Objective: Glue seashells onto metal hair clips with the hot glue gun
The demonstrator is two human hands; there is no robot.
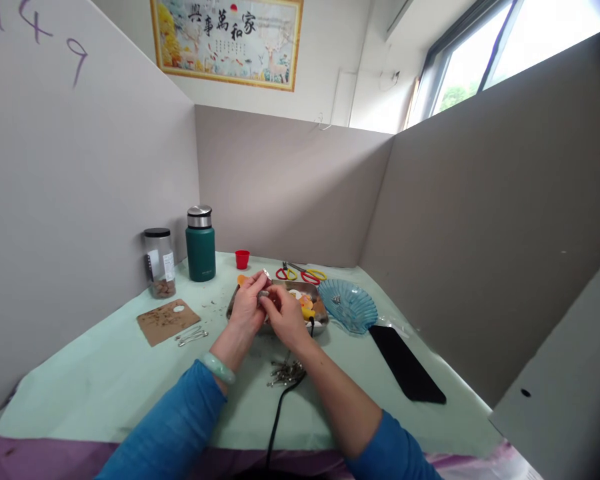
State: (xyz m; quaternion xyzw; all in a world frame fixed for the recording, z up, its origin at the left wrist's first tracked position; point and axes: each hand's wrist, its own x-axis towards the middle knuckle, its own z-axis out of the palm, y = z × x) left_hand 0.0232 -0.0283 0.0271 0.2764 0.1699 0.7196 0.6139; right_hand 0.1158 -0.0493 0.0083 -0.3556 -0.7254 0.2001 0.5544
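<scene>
My left hand point(250, 300) and my right hand point(286, 317) meet above the near side of a metal tray point(322, 328). Between the closed fingertips of both hands is a small silvery piece point(263, 294), too small to make out its kind. Another small shiny bit point(267, 274) shows at the left fingertips. Inside the tray lie white and orange pieces and a yellow thing point(308, 313) with a black cord point(275, 420) running toward me. Below my hands, a pile of small metal pins or clips point(286, 372) rests on the cloth.
Left: brown card point(167, 321), large safety pins point(193, 335), a clear jar point(160, 263) and a green flask point(201, 250). Behind stand a red cup point(242, 259) and scissors point(311, 276). Right: a blue shell-shaped dish point(353, 310) and a black phone-like slab point(407, 365). Grey partitions point(295, 187) enclose the table.
</scene>
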